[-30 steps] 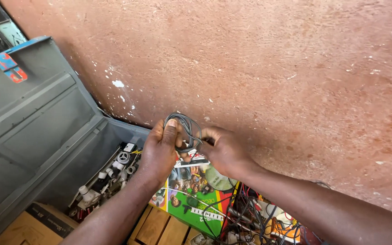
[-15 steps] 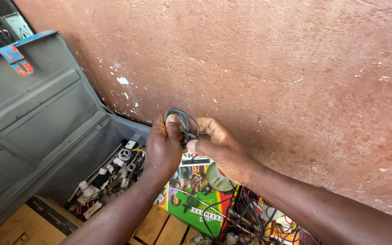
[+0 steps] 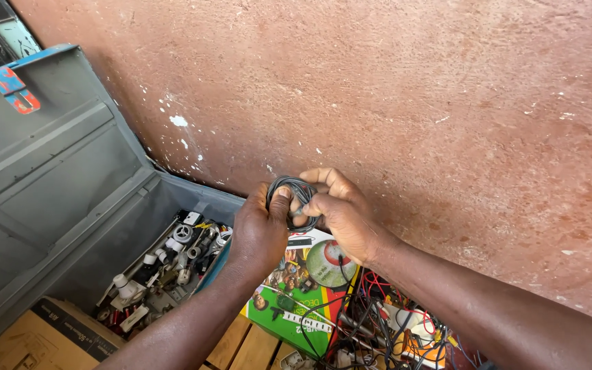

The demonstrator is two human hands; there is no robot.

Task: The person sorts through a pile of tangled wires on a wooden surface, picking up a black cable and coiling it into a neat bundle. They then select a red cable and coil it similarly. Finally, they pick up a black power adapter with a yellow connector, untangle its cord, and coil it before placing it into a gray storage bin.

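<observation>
Below the hands, a green printed cardboard box (image 3: 289, 301) lies beside tangled black and red wires (image 3: 385, 329). The left hand (image 3: 260, 229) is closed, thumb pressing the small grey coil of thin cable (image 3: 294, 199). The right hand (image 3: 340, 212) pinches the coil's right side with curled fingers. The coil sits between both hands, equally near each, its ring facing the camera. Beyond it stands the reddish plaster wall (image 3: 412, 103).

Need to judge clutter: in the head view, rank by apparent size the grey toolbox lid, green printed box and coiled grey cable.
1. grey toolbox lid, by far largest.
2. green printed box, partly hidden by the arms.
3. coiled grey cable, held in both hands, mostly covered.
</observation>
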